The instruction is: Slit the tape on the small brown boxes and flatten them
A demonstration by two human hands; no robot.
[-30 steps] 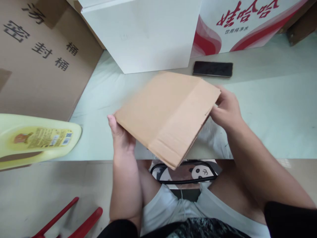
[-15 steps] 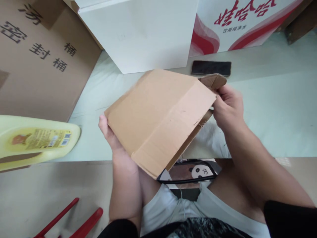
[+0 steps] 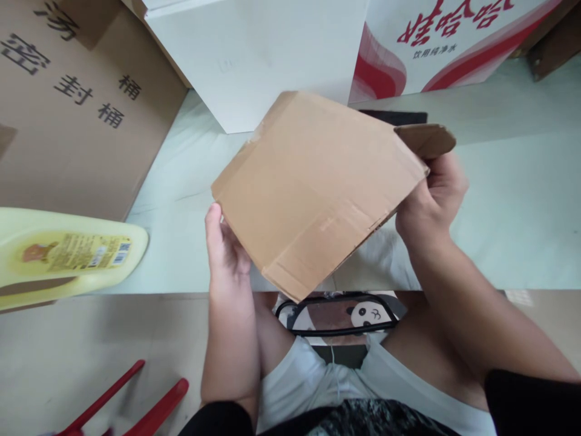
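Note:
A flattened-looking brown cardboard box point(image 3: 313, 188) is held up at a tilt above the table's front edge. My right hand point(image 3: 431, 197) grips its right corner, close to a folded-out end flap point(image 3: 426, 140). At the opposite edge is my left hand point(image 3: 227, 242), its thumb against the left corner and its fingers curled partly behind the cardboard. The box's lower side shows a narrow gap between layers; its inside is hidden. Just behind the flap, a black phone point(image 3: 403, 117) lies partly covered by the box.
A large lettered carton point(image 3: 82, 151) stands at left, with a pale yellow bottle point(image 3: 131, 242) in front of it. White box point(image 3: 263, 54) and red-and-white carton point(image 3: 390, 66) line the back of the pale green table point(image 3: 512, 212). A panda-print bag point(image 3: 363, 315) and red stool legs point(image 3: 158, 406) are below.
Both hands have carried the cardboard box to the right and slightly up, away from my body. It has tipped so its lower opening shows less, and it now covers part of the phone.

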